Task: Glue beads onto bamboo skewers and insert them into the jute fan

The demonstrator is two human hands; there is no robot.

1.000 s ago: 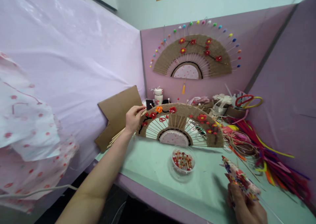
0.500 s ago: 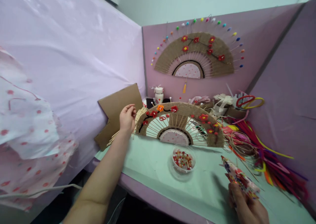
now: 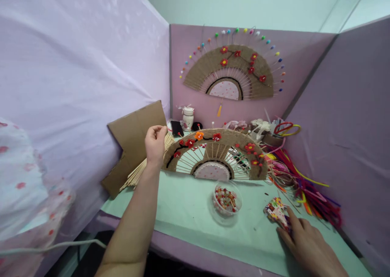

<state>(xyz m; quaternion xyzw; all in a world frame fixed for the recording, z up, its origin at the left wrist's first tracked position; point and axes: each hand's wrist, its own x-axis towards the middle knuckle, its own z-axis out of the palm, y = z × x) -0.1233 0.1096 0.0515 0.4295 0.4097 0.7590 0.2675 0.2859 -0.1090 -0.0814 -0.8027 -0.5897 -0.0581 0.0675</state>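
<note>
A woven twine fan [image 3: 221, 149] with thin sticks and red and orange flowers stands on the table, with a half-round dotted cloth piece at its base. My left hand [image 3: 155, 143] is raised beside the fan's upper left edge, thumb and fingers pinched together; anything between the fingertips is too small to make out. At the right, a colourful patterned glue gun [image 3: 276, 212] rests on the table. My right hand [image 3: 306, 238] is at its near end, thumb and forefinger around it. Between the hands is a clear round tub [image 3: 215, 216] of red and pale beads.
Cardboard [image 3: 134, 126] and a bundle of thin sticks [image 3: 137, 173] lie at the left. Behind are a white jar [image 3: 188, 119] and a phone [image 3: 176, 128]. Scissors [image 3: 288, 128] and coloured pipe cleaners [image 3: 317, 199] are at the right. Another fan [image 3: 195, 77] hangs on the back panel.
My right hand has lowered the glue gun, which now rests on the table with its printed side up. My left fingers have closed further near the fan. The view has turned slightly right.
</note>
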